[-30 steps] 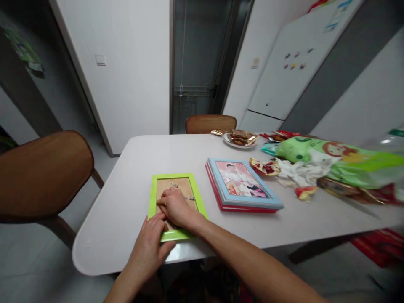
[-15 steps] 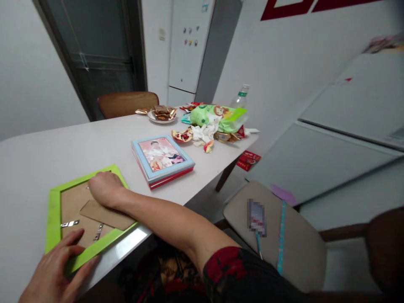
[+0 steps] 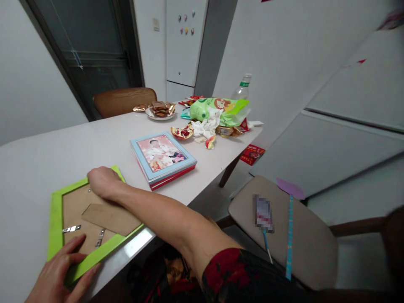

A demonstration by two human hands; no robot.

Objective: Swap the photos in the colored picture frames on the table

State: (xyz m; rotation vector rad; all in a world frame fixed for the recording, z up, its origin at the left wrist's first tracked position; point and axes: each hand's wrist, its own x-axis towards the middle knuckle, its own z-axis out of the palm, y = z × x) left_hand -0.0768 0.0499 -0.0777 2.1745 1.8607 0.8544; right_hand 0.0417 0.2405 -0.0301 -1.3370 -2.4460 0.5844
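A green picture frame [image 3: 56,219] lies face down at the table's near left edge, its brown backing board [image 3: 74,206] showing, with a stand flap [image 3: 109,219] and metal clips. My left hand [image 3: 65,269] spans the frame's near lower corner, thumb outside the edge and fingers over the rim, gripping it. Over the frame's far side rests my right hand [image 3: 104,182], its fingers curled down and hidden behind the back of the hand. Right of the frame sits a stack of picture frames, a light blue one [image 3: 186,162] on top.
Farther back are a plate [image 3: 160,118] of wrapped snacks, a pomegranate piece [image 3: 182,132], crumpled tissues [image 3: 205,126], a green bag [image 3: 202,110] and a bottle [image 3: 243,89]. A chair [image 3: 284,235] beside the table holds a blurred item and a purple-topped strip.
The camera view has shifted slightly. My right hand has moved a little toward the frame's far edge, while my left hand keeps its place at the near corner.
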